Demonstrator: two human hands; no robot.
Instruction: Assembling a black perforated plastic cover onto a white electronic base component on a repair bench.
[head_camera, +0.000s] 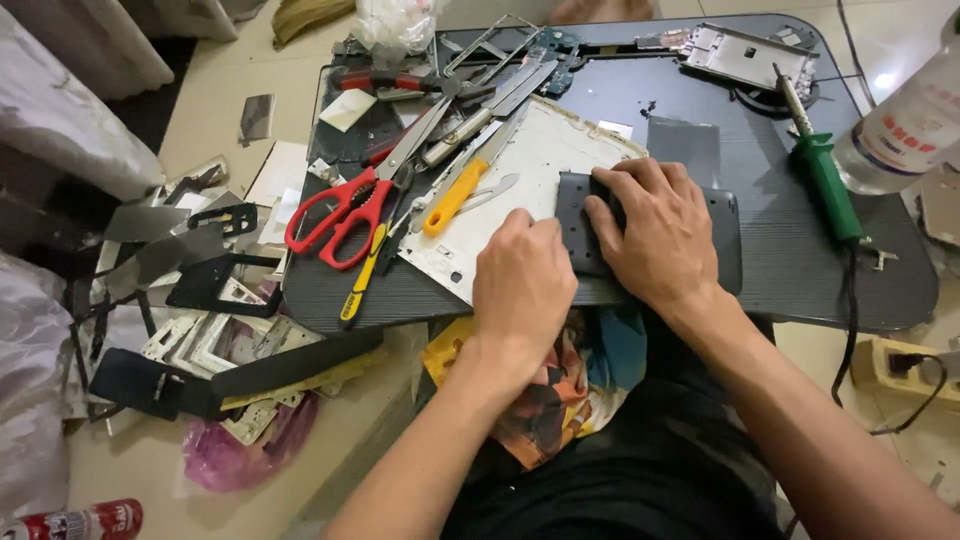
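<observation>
Head view: right hand (655, 235) presses flat on a dark phone (725, 235), fingers spread. Left hand (522, 285), curled, grips its left edge over a white sheet (540, 150) beside red scissors (345, 210).

Both forearms are bare, with no sleeves, watch or rings showing on the left hand (522, 290) or the right hand (662, 235). At the lower middle of the frame, dark black trousers (640, 470) cover the lap.

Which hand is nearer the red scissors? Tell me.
Left. The left hand rests on the white panel, just right of the red scissors. The right hand lies farther right, pressing on the dark device.
</observation>
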